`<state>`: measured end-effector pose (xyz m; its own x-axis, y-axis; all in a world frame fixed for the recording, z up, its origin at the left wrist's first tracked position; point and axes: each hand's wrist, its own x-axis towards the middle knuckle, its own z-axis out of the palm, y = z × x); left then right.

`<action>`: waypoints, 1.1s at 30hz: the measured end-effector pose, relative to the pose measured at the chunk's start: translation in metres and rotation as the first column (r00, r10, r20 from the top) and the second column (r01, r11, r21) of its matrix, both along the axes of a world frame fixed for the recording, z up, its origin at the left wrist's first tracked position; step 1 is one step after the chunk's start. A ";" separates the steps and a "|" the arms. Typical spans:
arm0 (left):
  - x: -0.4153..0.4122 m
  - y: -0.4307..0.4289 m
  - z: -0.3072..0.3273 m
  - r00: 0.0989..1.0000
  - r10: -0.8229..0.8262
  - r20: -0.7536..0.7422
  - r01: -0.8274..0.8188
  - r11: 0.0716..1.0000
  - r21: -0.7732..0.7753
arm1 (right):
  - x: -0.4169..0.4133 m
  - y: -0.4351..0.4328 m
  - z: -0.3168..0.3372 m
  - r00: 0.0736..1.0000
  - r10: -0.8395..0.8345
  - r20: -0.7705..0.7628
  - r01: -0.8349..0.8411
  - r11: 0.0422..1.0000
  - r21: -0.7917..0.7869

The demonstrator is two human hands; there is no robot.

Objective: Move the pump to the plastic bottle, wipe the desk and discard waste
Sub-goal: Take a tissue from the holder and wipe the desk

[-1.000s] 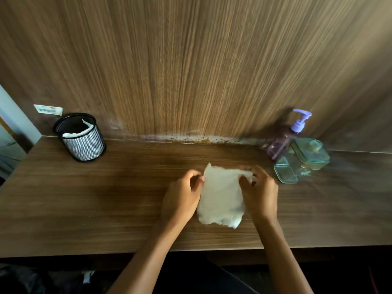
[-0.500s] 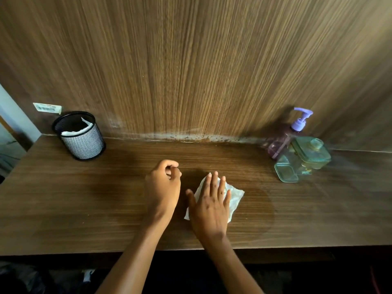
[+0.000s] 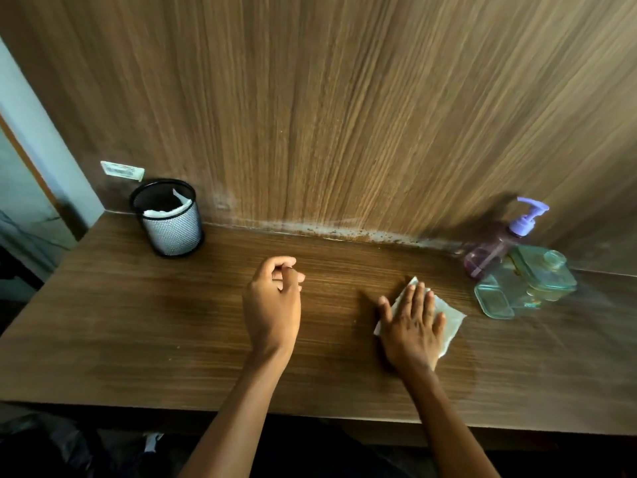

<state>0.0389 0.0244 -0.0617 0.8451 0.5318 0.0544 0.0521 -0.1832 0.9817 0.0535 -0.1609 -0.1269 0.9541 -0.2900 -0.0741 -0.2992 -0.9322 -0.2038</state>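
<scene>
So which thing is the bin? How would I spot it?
Look at the wooden desk, far left end by the wall. The bin is a small black mesh cup with white tissue inside. Nothing else stands nearby; the purple pump bottle and clear bottle sit far right.

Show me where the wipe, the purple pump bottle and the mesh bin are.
wipe (image 3: pixel 451 318), head view, bare right corner beside the hand.
purple pump bottle (image 3: pixel 482 258), head view, its tinted body.
mesh bin (image 3: pixel 174 232), head view, front wall.

head view, close above desk (image 3: pixel 138 339), facing forward and down toward wall (image 3: pixel 344 115)
</scene>
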 end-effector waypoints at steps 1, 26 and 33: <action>0.000 0.003 -0.001 1.000 0.005 0.006 -0.005 1.000 -0.007 | 0.011 0.002 0.001 1.000 0.003 -0.003 -0.003 1.000 -0.002; 0.007 0.031 -0.007 0.973 0.216 0.083 -0.188 0.948 -0.257 | -0.014 0.003 0.004 0.739 0.672 -0.046 -0.674 0.738 -0.045; 0.013 0.045 -0.009 0.951 0.297 0.090 -0.257 0.916 -0.307 | 0.037 0.052 0.004 0.867 0.496 -0.040 -0.497 0.868 -0.019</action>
<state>0.0522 0.0695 -0.0706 0.6572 0.7529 -0.0353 -0.0739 0.1109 0.9911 0.0903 -0.1086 -0.1232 0.9699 0.2189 -0.1065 0.1986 -0.9645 -0.1741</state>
